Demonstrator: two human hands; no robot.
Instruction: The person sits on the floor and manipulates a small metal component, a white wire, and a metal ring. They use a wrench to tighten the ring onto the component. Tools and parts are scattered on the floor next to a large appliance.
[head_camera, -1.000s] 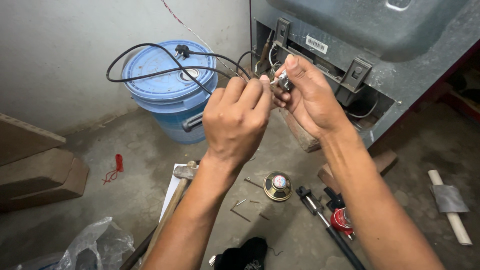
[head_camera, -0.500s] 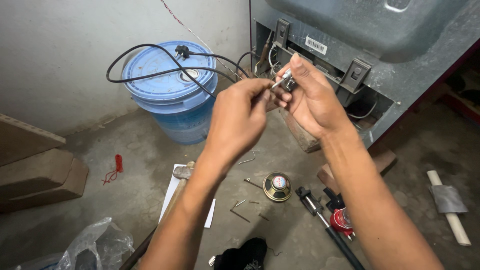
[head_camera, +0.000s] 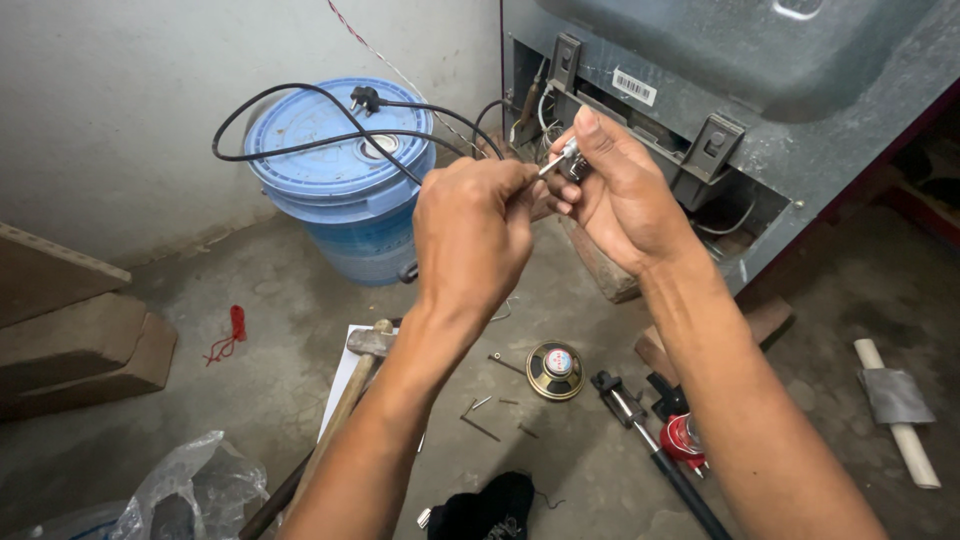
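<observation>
My left hand (head_camera: 475, 235) and my right hand (head_camera: 610, 190) are raised together in front of a grey metal appliance (head_camera: 740, 90) that lies tilted, its underside wiring exposed. My right hand grips a small metal electrical part (head_camera: 568, 160). My left hand pinches a thin wire end right beside that part. A black power cord (head_camera: 330, 130) with a plug loops from the hands over a blue lidded bucket (head_camera: 340, 175). What lies inside my right palm is hidden.
On the concrete floor lie a hammer (head_camera: 350, 385), a small round speaker (head_camera: 556, 370), several loose nails (head_camera: 480, 415), a black and red tool (head_camera: 670, 440), a taped stick (head_camera: 897, 410), wooden blocks (head_camera: 70, 335), a plastic bag (head_camera: 190, 490) and a red string (head_camera: 230, 330).
My left hand has drawn slightly left and lower, away from the part, with its fingers now pinching the wire end. My right hand stays at the part.
</observation>
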